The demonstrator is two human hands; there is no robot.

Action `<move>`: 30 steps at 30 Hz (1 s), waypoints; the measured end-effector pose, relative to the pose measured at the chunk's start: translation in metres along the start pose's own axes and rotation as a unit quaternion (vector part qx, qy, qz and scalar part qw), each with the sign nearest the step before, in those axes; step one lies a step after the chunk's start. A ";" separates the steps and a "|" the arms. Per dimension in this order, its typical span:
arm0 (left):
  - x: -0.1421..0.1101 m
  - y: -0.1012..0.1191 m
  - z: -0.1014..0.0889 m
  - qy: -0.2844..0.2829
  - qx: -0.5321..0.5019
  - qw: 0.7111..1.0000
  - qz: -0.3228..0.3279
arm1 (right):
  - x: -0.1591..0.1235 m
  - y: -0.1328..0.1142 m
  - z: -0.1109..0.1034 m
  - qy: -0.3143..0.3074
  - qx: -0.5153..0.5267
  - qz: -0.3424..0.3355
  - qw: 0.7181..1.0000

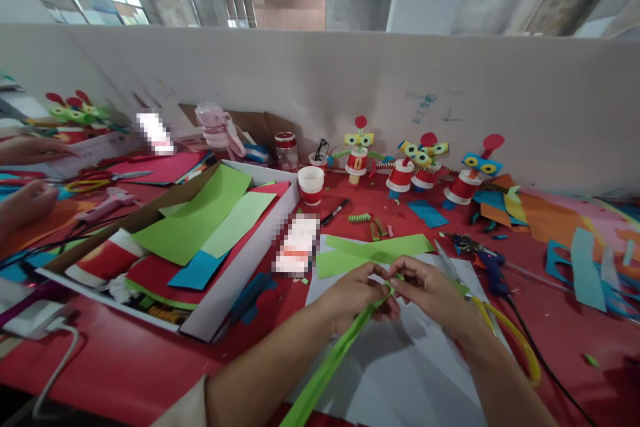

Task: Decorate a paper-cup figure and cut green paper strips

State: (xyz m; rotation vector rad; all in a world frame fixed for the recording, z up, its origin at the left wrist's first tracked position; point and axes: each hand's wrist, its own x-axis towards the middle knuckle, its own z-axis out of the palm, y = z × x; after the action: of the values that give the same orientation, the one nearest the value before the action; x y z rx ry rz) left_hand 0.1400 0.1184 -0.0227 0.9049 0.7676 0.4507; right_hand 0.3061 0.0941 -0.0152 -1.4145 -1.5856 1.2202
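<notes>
Both my hands meet over a white sheet (395,360) on the red table. Between the fingers of my left hand (357,297) and my right hand (427,290) is the end of a long green paper strip (335,360), which trails down toward me. My left fingers are closed around the strip, and my right thumb and fingertips pinch its tip. Just beyond my hands lie flat green paper pieces (375,250). Yellow-handled scissors (517,340) rest beside my right forearm, partly hidden by it.
Left stands an open box (240,247) of coloured paper and cups. A white cup (311,180) and several paper-cup figures (400,173) stand behind. A blue glue gun (493,270), its cord running forward, lies right. At far left are another person's hands (30,207).
</notes>
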 end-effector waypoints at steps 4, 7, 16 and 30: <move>-0.007 -0.002 -0.002 0.017 0.066 0.998 -0.017 | 0.000 0.000 0.004 0.024 -0.063 -0.025 0.997; -0.011 -0.002 0.000 -0.003 0.098 0.995 -0.026 | 0.000 -0.004 0.004 0.007 -0.001 -0.001 1.000; -0.010 -0.011 0.003 -0.001 0.076 0.997 -0.016 | -0.005 -0.011 -0.008 -0.029 0.015 0.058 0.998; -0.011 -0.010 0.001 -0.023 0.028 0.999 -0.005 | -0.001 -0.007 -0.006 -0.027 0.079 0.060 0.995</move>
State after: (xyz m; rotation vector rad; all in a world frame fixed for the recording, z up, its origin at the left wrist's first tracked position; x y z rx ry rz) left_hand 0.1334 0.1055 -0.0259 0.9590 0.7462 0.4003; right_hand 0.3095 0.0941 -0.0064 -1.4020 -1.4211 1.4332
